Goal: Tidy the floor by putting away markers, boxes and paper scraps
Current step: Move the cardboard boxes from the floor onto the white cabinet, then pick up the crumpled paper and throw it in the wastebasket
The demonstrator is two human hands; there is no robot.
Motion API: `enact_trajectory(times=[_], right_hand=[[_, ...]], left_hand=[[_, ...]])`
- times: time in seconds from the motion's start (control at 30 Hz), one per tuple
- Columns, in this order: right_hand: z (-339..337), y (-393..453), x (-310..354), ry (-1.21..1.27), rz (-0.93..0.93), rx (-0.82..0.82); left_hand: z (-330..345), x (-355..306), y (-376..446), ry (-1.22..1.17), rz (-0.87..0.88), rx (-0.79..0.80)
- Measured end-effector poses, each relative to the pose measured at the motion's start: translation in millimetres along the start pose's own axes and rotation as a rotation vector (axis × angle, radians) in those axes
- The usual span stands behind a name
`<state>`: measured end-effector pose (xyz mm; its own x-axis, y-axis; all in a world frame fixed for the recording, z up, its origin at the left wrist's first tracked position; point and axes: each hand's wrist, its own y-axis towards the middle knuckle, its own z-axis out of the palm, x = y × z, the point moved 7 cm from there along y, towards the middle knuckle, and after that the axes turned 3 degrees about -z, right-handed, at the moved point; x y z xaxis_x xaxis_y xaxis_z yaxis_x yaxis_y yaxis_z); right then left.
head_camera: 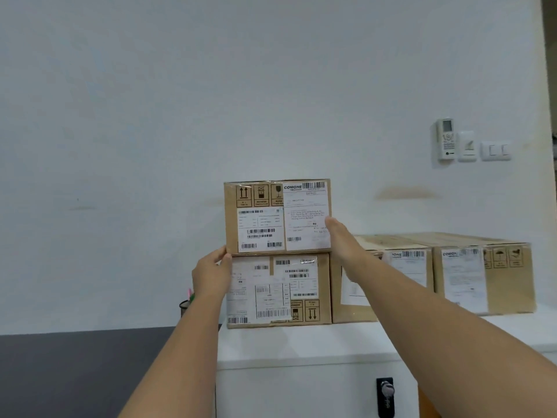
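Now, top box (277, 217): squared on lower box (278, 292), stacked to save space.
Hands: left hand (211, 274) grips corner; right hand (340, 236) flat against side, steadying.

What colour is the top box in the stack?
Brown cardboard with white labels, top box, head view.

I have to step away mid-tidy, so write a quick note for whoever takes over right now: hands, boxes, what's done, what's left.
Left hand grips the lower left corner of the top box; right hand lies flat against its right side.
The top box sits on the lower box on the white cabinet. Two more boxes stand to the right along the wall.
Done: four boxes are up on the cabinet.
Left: square the top box and let go. The floor is out of view, so markers and paper scraps cannot be checked.
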<state>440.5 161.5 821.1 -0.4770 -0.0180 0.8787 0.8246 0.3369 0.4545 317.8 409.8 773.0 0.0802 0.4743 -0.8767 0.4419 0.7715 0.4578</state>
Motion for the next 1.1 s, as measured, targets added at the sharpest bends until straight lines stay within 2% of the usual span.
enact_trajectory(times=[0.17, 0.33, 0.53, 0.63, 0.73, 0.87, 0.93, 1.0, 1.1], right_hand=[[16.6, 5.3, -13.1, -0.121, -0.026, 0.057], [16.0, 2.8, -11.7, -0.083, -0.051, 0.083], [9.6, -9.1, -22.1, 0.015, 0.060, 0.107], [-4.7, -31.4, -22.4, 0.005, 0.025, 0.054], [-31.1, -63.7, -40.8, -0.014, 0.004, -0.061], [-71.9, -115.5, -100.6, -0.021, 0.102, -0.155], [-92.7, -152.7, -133.3, -0.026, 0.170, -0.143], [-115.8, -192.4, -173.5, -0.060, 0.290, -0.120], [-146.8, -249.3, -234.6, -0.103, 0.485, -0.065]], left_hand=[[2.3, 3.0, 13.9, 0.037, 0.007, -0.083], [1.7, 11.1, 25.6, 0.089, 0.012, -0.131], [13.4, 10.5, 18.2, 0.074, 0.022, -0.101], [24.9, 12.7, -13.3, 0.012, 0.016, -0.088], [34.3, 12.5, -68.3, -0.030, 0.086, -0.107], [55.1, 14.1, -146.6, 0.015, 0.264, 0.026], [64.8, 19.7, -181.8, 0.057, 0.323, 0.095], [79.1, 35.3, -215.7, 0.103, 0.288, 0.210], [108.2, 74.6, -270.0, 0.140, 0.122, 0.500]])
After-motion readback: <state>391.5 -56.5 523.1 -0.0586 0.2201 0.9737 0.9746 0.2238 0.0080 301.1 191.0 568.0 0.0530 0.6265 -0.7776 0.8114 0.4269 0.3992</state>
